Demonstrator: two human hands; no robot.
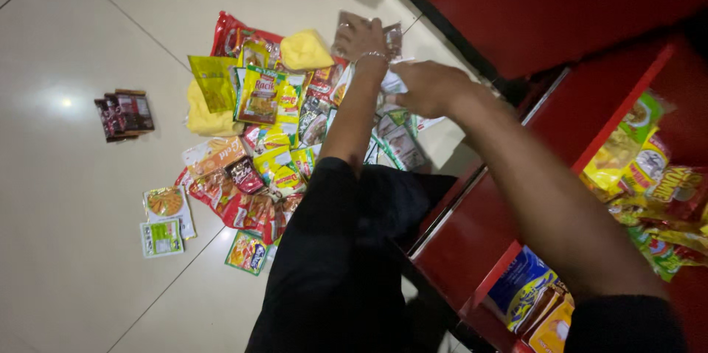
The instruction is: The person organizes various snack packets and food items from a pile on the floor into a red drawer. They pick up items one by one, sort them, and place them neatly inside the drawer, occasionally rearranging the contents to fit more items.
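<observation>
The left hand [361, 37] lies flat, fingers spread, on a clear sachet [391, 34] at the pile's [265, 139] 1 o'clock edge. The right hand [428, 86], blurred, closes on a white packet [392, 81] just beside it. Advice: pin the heap firmly, lift one packet at a time toward the red shelf [472, 250] at 4 o'clock.

A loose heap of sachets [273, 139], red, yellow and green, lies on the floor. At its top edge sits a plain yellow packet [304, 50], with a brownish packet [392, 36] beside it, and a larger yellow pouch [209, 118] on the left. Well apart to the left stands a row of dark brown packets [124, 114]. Below the heap lie a small green-and-white sachet [161, 238] and an orange-topped one [168, 204]. The red shelf holds yellow packets [641, 168] above and blue and orange bags [532, 295] lower down.
</observation>
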